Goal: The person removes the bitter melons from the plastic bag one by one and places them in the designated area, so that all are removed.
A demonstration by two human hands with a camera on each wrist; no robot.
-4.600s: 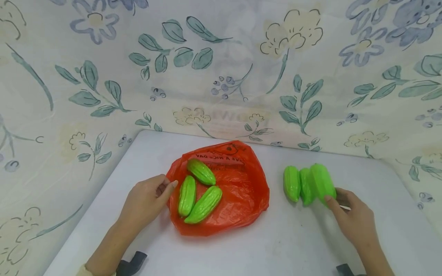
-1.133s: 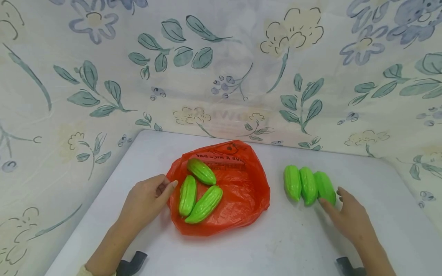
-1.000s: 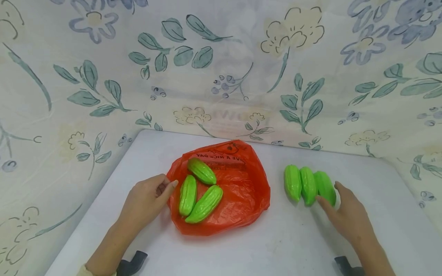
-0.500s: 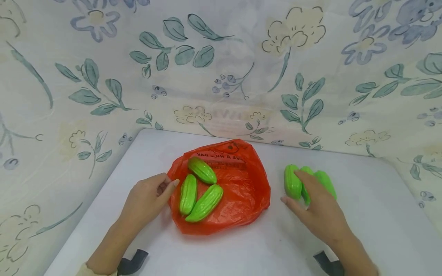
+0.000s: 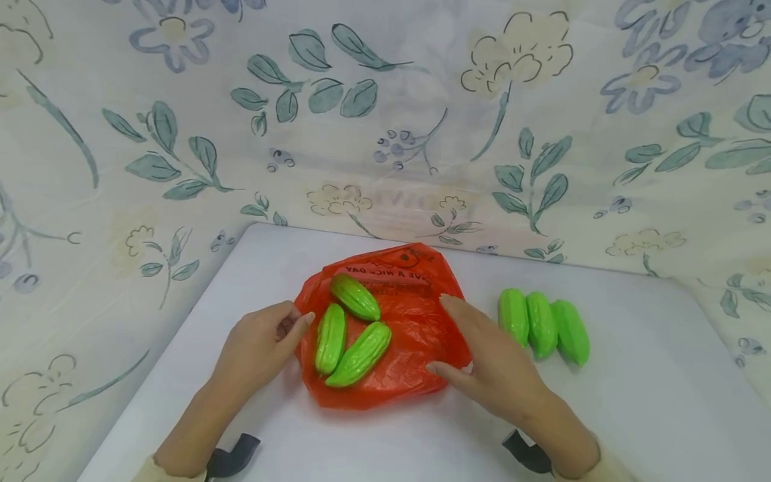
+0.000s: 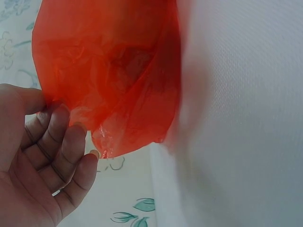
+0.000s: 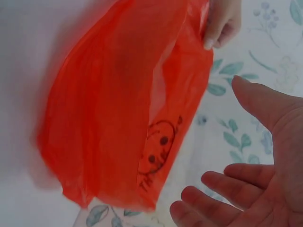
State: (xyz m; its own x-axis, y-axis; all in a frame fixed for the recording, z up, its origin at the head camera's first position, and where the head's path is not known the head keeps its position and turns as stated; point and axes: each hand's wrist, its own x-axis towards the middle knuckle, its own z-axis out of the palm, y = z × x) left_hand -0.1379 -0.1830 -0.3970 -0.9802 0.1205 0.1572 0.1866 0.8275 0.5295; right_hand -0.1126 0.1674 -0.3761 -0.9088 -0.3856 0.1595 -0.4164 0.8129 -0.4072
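Observation:
A red plastic bag [image 5: 412, 328] lies with its mouth spread on the white table. Three green ridged bitter gourds [image 5: 361, 355] rest inside its left half. My left hand [image 5: 259, 341] pinches the bag's left rim between thumb and fingers; the left wrist view shows the red plastic [image 6: 109, 71] at its fingertips. Over the bag's right edge, my right hand [image 5: 500, 358] holds nothing, with thumb and fingers spread apart. Its extended fingers also show in the right wrist view, beside the bag's printed face [image 7: 158, 151].
Three bright green ridged pieces [image 5: 542, 325], looking like star fruit, stand in a row on the table [image 5: 650, 375] to the right of the bag. Floral cloth [image 5: 409, 201] rises behind the table's back edge and along the left.
The right hand earlier set down a green ridged piece at the row's right end, let go, then moved left across the row to the bag. The left hand has stayed at the rim.

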